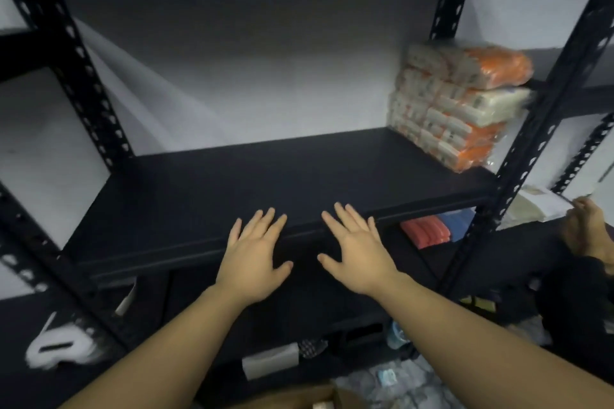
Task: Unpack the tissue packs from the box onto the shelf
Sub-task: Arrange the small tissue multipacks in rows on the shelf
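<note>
A stack of orange-and-white tissue packs (458,103) stands at the right end of the black shelf (232,189), against the upright post. My left hand (255,256) and my right hand (358,252) are both held out flat with fingers spread, palms down, over the shelf's front edge. Neither hand holds anything. The top edge of a brown cardboard box (312,395) shows at the bottom of the view, below my forearms.
Black perforated posts (538,143) frame the shelf on both sides. Red and blue packs (438,229) lie on the shelf below. Another person's hand (584,229) holds paper at the far right. A white object (59,345) hangs low on the left.
</note>
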{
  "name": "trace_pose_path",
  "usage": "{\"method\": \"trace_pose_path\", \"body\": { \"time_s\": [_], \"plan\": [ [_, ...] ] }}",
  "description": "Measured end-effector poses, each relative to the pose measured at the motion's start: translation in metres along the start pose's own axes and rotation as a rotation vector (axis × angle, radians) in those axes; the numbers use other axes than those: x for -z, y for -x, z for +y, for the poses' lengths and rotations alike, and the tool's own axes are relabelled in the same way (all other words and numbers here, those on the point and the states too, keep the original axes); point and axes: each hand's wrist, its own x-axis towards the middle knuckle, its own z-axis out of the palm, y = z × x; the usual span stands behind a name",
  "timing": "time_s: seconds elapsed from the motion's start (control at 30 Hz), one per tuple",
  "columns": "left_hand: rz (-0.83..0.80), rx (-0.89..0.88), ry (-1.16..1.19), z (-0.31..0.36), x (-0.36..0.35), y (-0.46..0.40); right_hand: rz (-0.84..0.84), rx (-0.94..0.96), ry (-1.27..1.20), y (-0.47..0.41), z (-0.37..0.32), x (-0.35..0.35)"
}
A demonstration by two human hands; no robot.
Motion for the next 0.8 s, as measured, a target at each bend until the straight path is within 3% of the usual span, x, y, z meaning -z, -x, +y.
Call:
{"method": "trace_pose_path", "body": {
  "time_s": [0.23,0.53,0.8],
  "plan": [
    [0.042,0.110,0.008,0.028,-0.031,0.045,0.054,0.069,-0.138,0.045,0.032,-0.044],
    [-0.229,0.257,0.205,0.017,-0.130,0.129,-0.227,-0.030,-0.278,0.108,0.058,-0.138],
    [-0.393,0.361,0.304,-0.021,-0.271,0.202,-0.415,-0.283,-0.373,0.172,0.061,-0.260]
  ]
}}
